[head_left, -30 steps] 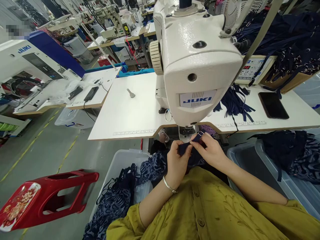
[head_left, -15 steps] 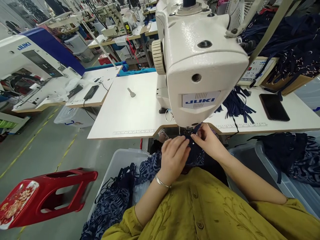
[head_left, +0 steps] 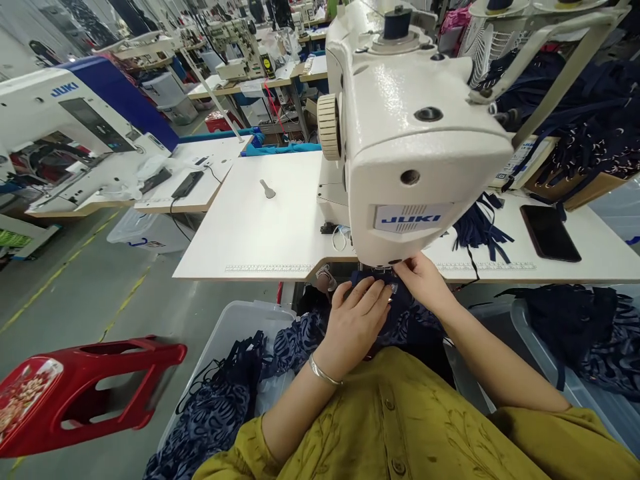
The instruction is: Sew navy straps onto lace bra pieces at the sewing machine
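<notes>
A navy patterned garment (head_left: 403, 317) lies beneath the needle area of a white sewing machine (head_left: 425, 160) and hangs down to my lap. My left hand (head_left: 357, 313), wearing a silver bangle, rests on the garment just left of the needle area, its fingers stretched out. My right hand (head_left: 425, 283) is right beside the needle area, thumb and fingers pinched together. The navy strap in that pinch is mostly hidden now by the machine head, which also covers the needle.
More navy garments (head_left: 220, 393) fill a clear bin at lower left; others (head_left: 575, 327) lie in a bin at right. Cut navy straps (head_left: 483, 227) and a phone (head_left: 550, 232) lie on the white tabletop (head_left: 265, 227). A red stool (head_left: 95, 390) stands on the floor.
My left hand has spread flatter over the garment and shifted right. My right hand has moved slightly up to the right, its fingertips closer beneath the machine head. The view has tilted slightly.
</notes>
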### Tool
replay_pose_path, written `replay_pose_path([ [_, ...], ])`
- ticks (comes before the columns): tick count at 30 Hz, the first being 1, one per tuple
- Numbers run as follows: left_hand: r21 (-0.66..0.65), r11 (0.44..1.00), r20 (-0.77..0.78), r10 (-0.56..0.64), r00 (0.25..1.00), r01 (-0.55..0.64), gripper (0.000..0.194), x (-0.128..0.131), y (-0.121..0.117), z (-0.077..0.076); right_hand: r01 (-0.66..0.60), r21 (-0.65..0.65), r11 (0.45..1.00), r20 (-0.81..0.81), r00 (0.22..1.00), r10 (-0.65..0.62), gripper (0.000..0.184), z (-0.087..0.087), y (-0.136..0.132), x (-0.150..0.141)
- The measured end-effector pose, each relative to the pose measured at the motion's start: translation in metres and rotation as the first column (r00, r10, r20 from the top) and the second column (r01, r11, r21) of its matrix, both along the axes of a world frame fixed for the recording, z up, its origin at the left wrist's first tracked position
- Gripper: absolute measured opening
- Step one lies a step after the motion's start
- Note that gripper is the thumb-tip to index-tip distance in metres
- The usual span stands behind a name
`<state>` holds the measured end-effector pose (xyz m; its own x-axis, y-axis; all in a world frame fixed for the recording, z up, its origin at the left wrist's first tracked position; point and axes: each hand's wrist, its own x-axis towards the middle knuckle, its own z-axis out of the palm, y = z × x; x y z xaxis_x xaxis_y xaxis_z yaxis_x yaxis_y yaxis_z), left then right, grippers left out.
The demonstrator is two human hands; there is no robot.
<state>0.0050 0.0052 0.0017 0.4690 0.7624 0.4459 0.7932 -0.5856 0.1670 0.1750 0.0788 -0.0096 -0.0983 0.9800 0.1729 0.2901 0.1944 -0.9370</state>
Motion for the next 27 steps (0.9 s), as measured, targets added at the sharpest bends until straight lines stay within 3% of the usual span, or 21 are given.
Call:
replay_pose_path([
  [5, 0.023, 0.996, 0.018, 0.084, 0.996, -0.084, 0.034, 0.009, 0.004, 0.003, -0.007, 0.080, 0.997, 0.180, 0.984, -0.008, 0.014, 0.009, 0.016, -0.005],
  [27, 0.080, 0.982, -0.098, 0.179, 0.979, -0.171, 0.034, 0.017, 0.004, 0.004, 0.020, 0.183, 0.983, 0.296, 0.952, -0.074, 0.027, 0.003, 0.025, -0.005],
])
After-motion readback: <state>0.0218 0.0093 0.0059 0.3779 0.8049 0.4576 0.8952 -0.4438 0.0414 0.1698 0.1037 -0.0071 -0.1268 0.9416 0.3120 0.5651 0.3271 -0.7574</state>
